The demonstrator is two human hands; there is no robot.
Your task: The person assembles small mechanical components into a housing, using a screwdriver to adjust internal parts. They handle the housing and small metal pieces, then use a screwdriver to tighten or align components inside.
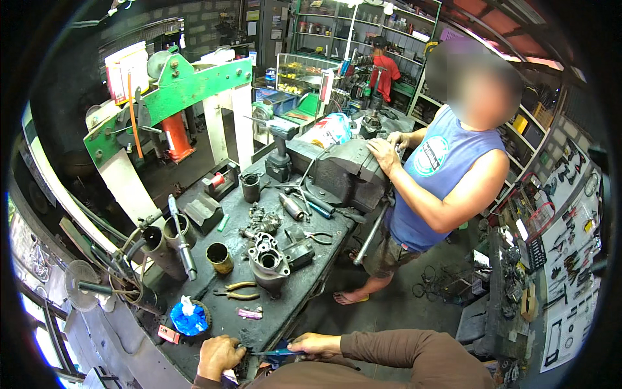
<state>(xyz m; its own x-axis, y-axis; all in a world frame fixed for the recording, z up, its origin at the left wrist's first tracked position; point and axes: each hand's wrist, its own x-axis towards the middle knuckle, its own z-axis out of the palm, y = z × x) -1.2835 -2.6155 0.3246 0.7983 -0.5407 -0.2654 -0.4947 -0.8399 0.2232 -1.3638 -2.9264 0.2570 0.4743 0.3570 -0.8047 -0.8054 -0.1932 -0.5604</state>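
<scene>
At the near edge of the bench, my right hand [315,345] is closed round a blue-handled tool [283,353] with a thin shaft pointing left. The shaft reaches toward my left hand [221,358], whose fingers are curled in a pinch. Whatever my left fingers hold is too small or hidden to make out. A small red-and-white box [168,334] and a blue plastic pack with white tissue [190,318] lie beyond my left hand. Farther off are a small purple item [249,314], yellow-handled pliers [237,291] and a cast metal housing [268,264].
Another person [440,162] stands at the right, hands on a large bench vise [346,170]. A cordless drill [281,149], a rusty can [219,257] and tool-filled metal cylinders [159,249] stand on the bench [301,275]. A green press frame [194,83] rises behind.
</scene>
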